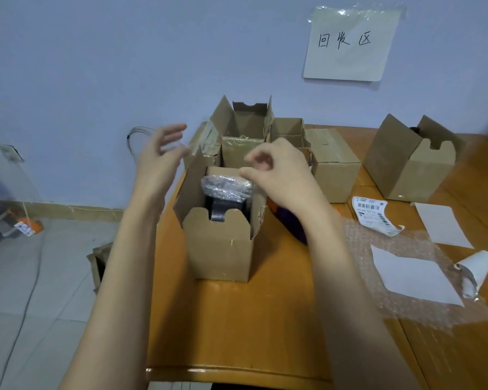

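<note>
An open cardboard box (pixel 219 249) stands near the left edge of the wooden table (pixel 237 327). Inside it sits a dark object wrapped in bubble wrap (pixel 226 187), its top showing above the rim. My left hand (pixel 159 156) hovers above the box's raised left flap, fingers spread and loosely bent, holding nothing. My right hand (pixel 276 173) is over the box's right rim, fingers curled, thumb and forefinger close together by the wrap; whether it pinches the wrap is unclear.
More open cardboard boxes (pixel 245 128) stand behind, one closed box (pixel 334 164) and one large open box (pixel 409 161) to the right. Bubble wrap sheet (pixel 400 266), white papers (pixel 414 277) and a shipping label (pixel 375 213) lie at right. An orange-purple item (pixel 290 223) lies behind my right forearm.
</note>
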A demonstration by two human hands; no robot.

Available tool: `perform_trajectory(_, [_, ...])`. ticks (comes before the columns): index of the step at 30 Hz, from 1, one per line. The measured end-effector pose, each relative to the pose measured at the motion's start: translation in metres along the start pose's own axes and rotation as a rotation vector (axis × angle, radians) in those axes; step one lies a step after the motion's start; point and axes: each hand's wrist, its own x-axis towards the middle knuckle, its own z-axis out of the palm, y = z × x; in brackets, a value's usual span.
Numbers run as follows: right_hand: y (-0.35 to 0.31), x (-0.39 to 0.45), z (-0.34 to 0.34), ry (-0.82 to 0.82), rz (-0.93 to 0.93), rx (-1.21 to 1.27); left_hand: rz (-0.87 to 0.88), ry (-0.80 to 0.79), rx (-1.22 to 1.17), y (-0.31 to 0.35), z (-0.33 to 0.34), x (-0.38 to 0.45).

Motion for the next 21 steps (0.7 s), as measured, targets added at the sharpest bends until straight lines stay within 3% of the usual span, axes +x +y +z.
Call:
perform_trajectory(1, [0.0, -0.016, -0.005, 0.039, 0.003, 0.096, -0.092, -0.07, -0.049, -0.006, 0.002, -0.001])
perform_trajectory(3, [-0.002, -0.046, -0.012, -0.075, 0.022, 0.197, -0.259, -0.164, -0.154, -0.017, 0.009, -0.005])
perform_trajectory(5, [0.0, -0.065, -0.013, -0.258, 0.036, 0.15, -0.388, -0.216, -0.311, -0.021, 0.014, -0.01])
perform_trajectory(7, [0.009, -0.07, -0.009, -0.257, -0.007, 0.082, -0.442, -0.223, -0.414, -0.023, 0.02, -0.013])
perform_trajectory(14, [0.04, -0.06, -0.009, 0.018, -0.064, 0.115, -0.292, -0.07, -0.245, -0.032, 0.023, -0.019])
perform_trajectory(21, [0.058, -0.04, 0.007, 0.207, -0.07, 0.191, -0.155, 0.284, -0.222, -0.052, 0.022, -0.043])
